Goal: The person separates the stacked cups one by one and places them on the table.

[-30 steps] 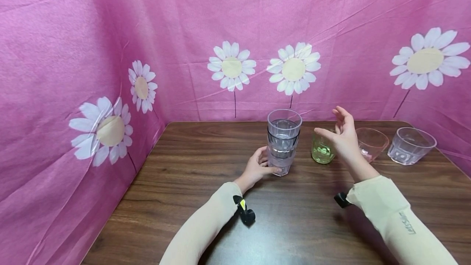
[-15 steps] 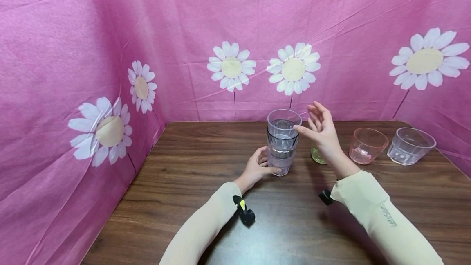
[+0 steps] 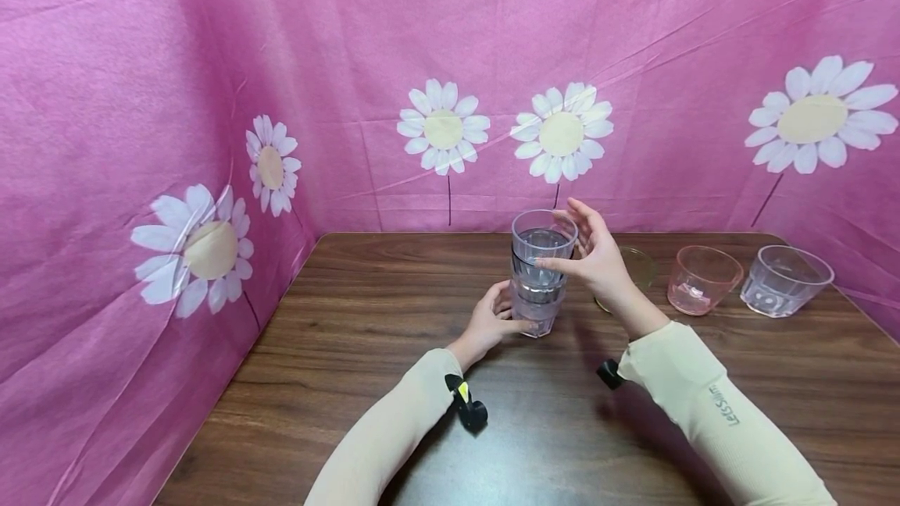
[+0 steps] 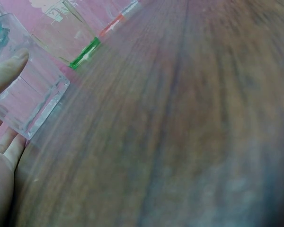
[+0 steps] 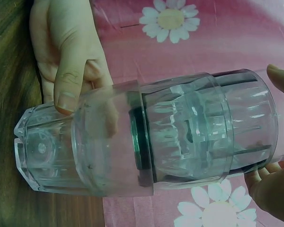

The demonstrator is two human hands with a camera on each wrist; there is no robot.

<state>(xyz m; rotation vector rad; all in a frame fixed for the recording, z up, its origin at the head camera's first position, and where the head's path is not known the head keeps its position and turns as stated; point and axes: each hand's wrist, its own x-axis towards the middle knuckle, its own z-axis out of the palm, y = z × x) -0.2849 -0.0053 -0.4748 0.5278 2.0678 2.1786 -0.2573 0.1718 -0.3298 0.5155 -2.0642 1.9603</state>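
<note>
A tall stack of several nested clear and smoky plastic cups (image 3: 540,287) stands upright on the wooden table. My left hand (image 3: 485,326) grips the stack low down, its thumb across the front of the bottom cup (image 4: 35,97). At the top, my right hand (image 3: 598,260) reaches round the uppermost clear cup (image 3: 527,229), with the thumb in front and the fingers behind. A dark-rimmed smoky cup (image 5: 244,118) sits just under that one. Behind my right hand, a green cup (image 3: 638,256) is mostly hidden.
Right of the green cup stand a pink cup (image 3: 696,295) and another clear cup (image 3: 780,287), near the table's back right corner. A pink cloth (image 3: 351,61) printed with white daisies hangs behind and to the left of the table (image 3: 337,287).
My right hand has moved left from in front of the green cup to the top of the stack, and its fingers have come round the uppermost cup. The left hand stays put.
</note>
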